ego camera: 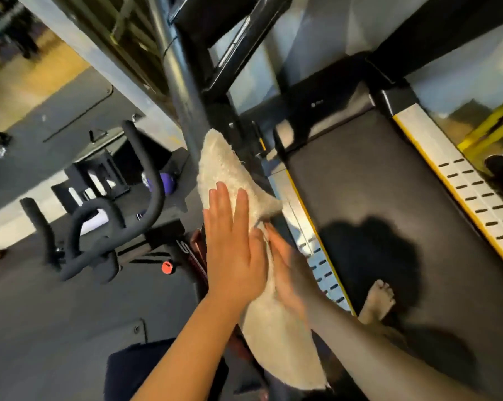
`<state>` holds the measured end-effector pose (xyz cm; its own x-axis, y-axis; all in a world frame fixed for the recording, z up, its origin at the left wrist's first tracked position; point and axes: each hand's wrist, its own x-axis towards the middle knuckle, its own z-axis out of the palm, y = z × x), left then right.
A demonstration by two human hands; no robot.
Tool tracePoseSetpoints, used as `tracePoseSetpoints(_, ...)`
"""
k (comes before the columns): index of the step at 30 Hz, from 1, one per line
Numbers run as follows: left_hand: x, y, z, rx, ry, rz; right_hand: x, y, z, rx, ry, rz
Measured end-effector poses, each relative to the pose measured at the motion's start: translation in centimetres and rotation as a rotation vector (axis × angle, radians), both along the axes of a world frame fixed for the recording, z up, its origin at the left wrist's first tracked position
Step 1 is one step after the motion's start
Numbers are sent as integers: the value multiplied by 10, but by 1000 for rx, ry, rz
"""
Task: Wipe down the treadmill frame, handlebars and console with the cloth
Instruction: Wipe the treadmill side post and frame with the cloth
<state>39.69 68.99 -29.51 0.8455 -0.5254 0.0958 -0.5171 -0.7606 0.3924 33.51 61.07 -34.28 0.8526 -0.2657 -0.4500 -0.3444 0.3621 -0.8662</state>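
The dark grey rubber floor [56, 328] carries a black exercise bike with curved handlebars [99, 227] on the left and, just beside it, the treadmill with black belt [374, 183] and silver side rails edged in yellow [461, 180]. A bare foot [379, 299] stands on the belt.

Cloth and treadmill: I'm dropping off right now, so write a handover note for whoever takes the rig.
Left hand: flat, fingers straight, pressing the cloth against the upright from the left.
Right hand: blurred, looks flat, pressing the cloth from the belt side.
Cloth: lies lengthwise along the upright between both hands, lower end hanging free.
Done: the view doesn't show which parts are already wiped.
Left: finish this upright, then the rest of the frame, the handlebars and the console, none of them clearly in view.
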Motion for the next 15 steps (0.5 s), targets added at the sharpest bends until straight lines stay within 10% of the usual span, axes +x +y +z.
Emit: tracePoseSetpoints(15, -59, -11, 5, 52, 96, 223, -24, -17, -7, 40, 83, 225)
